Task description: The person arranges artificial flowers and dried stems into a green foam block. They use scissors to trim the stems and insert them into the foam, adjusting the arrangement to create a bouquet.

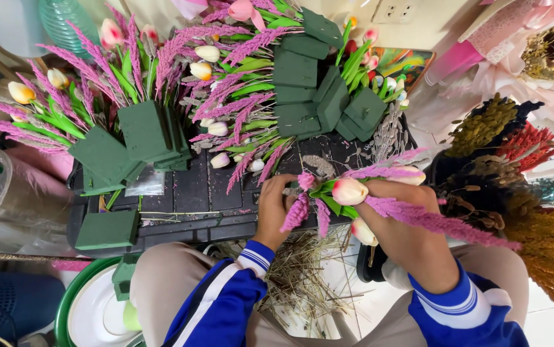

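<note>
A black plastic crate top (193, 193) serves as the work surface here, ribbed and littered with bits of dry stalk, and the pale floor below it carries a heap of straw-coloured trimmings (302, 276) between the person's knees. Dark green floral foam blocks (145, 132) crowd the crate, most already stuck with pink tulips and magenta plume sprigs, and 1 bare foam block (106, 230) lies flat at the near left corner. A small clear plastic bag (145, 183) sits by the blocks; a colourful printed card (402, 64) leans at the back under a white wall socket (395, 9). Bunches of dried stems in olive, red and orange (546, 238) stand at the right, with pink wrapping paper (514, 58) behind them. A green-rimmed white plate (90, 308) shows at lower left. The left hand (275, 209) has its fingers curled tight around the base of a small bouquet (344, 193) just above the crate's near edge. The right hand (395, 193) is wrapped closed on the same bouquet from the other side. Its long axis runs roughly left to right, with a magenta plume (437, 222) trailing away rightward over the right forearm.
</note>
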